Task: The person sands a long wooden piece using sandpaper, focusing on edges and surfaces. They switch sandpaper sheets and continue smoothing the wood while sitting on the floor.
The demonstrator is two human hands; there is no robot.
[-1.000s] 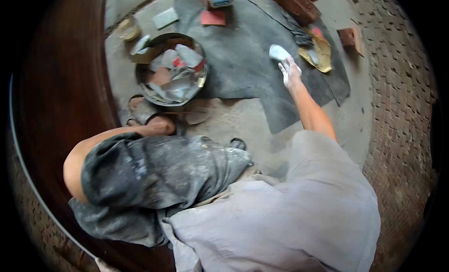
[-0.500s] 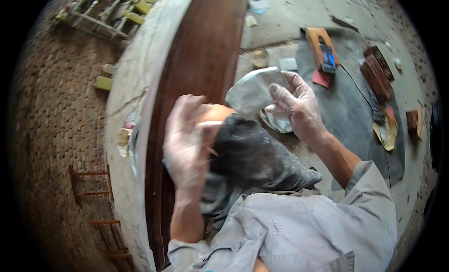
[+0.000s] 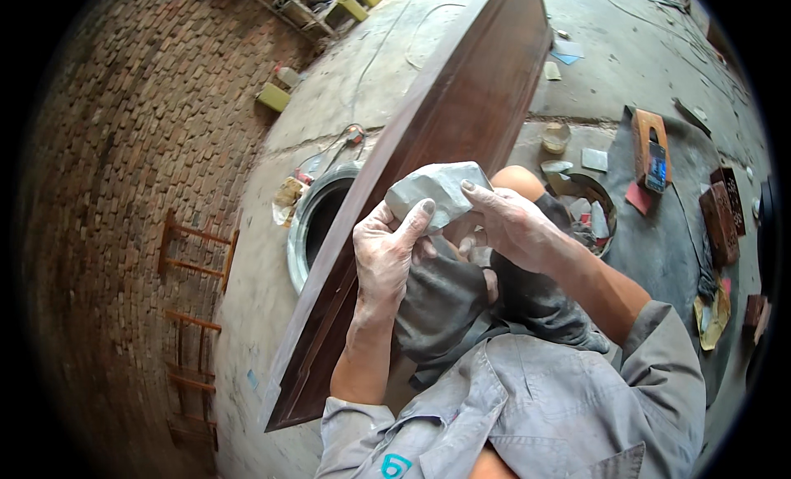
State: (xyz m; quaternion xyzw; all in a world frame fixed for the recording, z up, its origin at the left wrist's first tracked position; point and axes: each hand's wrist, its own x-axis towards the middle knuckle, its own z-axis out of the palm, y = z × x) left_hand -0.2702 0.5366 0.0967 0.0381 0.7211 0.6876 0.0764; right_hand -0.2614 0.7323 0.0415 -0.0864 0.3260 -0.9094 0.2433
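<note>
Between both hands is a pale grey, dusty sheet (image 3: 437, 192) that looks like worn sandpaper, bent along a crease. My left hand (image 3: 384, 250) pinches its lower left part, thumb on top. At its right end, my right hand (image 3: 517, 225) grips it between thumb and fingers; some of these fingers are hidden. Both hands are coated in white dust. Just beyond the sheet, a dark reddish-brown wooden panel (image 3: 461, 100) stands on edge, slanting across the view. My knee (image 3: 519, 181) shows behind the right hand.
Right of my legs sits a round container (image 3: 608, 200) with scraps in it, near a small jar (image 3: 555, 136). A dark mat (image 3: 659, 240) carries an orange block with a phone (image 3: 656, 164) and several brown wooden blocks (image 3: 718, 225). Behind the panel lies a tyre (image 3: 298, 242).
My left hand has come to the sheet and taken hold of it; before, only the right hand held it. The view has swung left, showing the tyre and more of the panel.
</note>
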